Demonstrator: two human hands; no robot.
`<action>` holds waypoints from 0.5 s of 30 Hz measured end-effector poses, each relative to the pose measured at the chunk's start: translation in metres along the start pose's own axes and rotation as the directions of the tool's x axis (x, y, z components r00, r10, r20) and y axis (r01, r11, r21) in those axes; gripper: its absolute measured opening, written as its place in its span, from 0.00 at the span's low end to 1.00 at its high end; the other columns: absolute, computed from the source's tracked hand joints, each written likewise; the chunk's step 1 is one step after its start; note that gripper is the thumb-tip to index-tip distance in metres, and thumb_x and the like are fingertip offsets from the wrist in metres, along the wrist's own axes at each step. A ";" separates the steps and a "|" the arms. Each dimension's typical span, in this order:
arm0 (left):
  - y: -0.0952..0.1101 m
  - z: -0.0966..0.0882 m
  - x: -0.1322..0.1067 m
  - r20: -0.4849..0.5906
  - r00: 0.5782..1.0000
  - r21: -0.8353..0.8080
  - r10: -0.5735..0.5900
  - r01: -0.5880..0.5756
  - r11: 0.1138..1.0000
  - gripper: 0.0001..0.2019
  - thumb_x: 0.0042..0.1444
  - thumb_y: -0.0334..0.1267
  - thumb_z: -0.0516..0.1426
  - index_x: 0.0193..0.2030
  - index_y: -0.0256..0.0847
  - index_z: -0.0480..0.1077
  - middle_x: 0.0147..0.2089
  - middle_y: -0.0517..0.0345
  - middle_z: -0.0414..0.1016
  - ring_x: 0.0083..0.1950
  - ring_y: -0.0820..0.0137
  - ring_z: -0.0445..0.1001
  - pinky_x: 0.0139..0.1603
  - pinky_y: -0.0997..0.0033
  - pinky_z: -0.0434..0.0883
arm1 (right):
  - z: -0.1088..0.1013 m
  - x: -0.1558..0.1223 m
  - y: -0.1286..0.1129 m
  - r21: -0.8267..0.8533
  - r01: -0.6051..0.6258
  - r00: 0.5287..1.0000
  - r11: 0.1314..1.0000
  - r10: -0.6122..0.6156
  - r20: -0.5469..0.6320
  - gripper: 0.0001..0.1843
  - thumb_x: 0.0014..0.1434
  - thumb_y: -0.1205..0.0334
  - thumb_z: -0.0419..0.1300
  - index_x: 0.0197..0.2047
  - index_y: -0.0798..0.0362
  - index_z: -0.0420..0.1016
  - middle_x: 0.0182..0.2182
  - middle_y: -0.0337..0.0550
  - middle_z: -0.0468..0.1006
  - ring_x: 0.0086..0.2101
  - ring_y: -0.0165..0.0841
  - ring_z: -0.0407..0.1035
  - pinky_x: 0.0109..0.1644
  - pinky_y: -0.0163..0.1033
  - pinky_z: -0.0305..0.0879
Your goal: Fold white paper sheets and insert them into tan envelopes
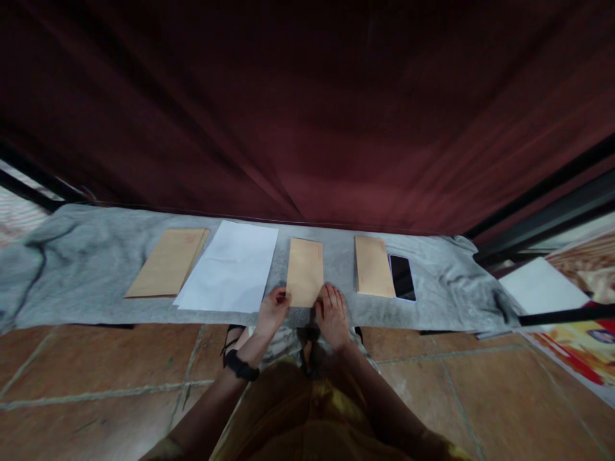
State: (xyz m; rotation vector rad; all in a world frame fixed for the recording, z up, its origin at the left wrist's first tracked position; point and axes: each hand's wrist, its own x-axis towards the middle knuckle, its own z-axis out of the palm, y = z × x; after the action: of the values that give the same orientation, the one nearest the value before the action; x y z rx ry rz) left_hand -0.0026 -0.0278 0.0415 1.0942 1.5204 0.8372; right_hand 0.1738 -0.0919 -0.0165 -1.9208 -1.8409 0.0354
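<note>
A brown paper envelope (pixel 305 270) lies upright on the grey cloth in front of me. My left hand (pixel 275 310) has its fingers curled at the lower left edge, thumb and forefinger pinching the paper there. At the lower right corner, my right hand (pixel 333 314) rests with its fingers stretched out, touching the envelope's edge and the cloth. To the left lies a stack of white paper sheets (pixel 235 269), and beyond it a pile of brown envelopes (pixel 166 264). Right of my right hand are more brown envelopes (pixel 373 267).
A dark-screened phone (pixel 402 278) lies beside the right-hand envelopes. Grey cloth (pixel 442 275) covers the narrow table. A dark red curtain (pixel 307 128) hangs right behind it. Black metal bars (pixel 552 205) stand at the right, near a printed box (pixel 586 349).
</note>
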 end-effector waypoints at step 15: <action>0.000 0.006 -0.005 0.107 0.976 -0.356 -0.192 0.218 0.909 0.13 0.43 0.36 0.69 0.35 0.38 0.72 0.33 0.56 0.79 0.31 0.68 0.80 0.37 0.64 0.80 | -0.003 0.002 -0.001 0.023 -0.005 1.000 1.000 0.004 0.018 0.28 0.71 0.61 0.47 0.71 0.61 0.61 0.68 0.57 0.66 0.68 0.43 0.57 0.71 0.54 0.54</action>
State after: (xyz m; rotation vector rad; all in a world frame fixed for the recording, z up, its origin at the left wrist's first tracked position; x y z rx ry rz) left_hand 0.0039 -0.0333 0.0416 0.6686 1.3265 0.8824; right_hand 0.1741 -0.0913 -0.0133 -1.9153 -1.8398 0.0746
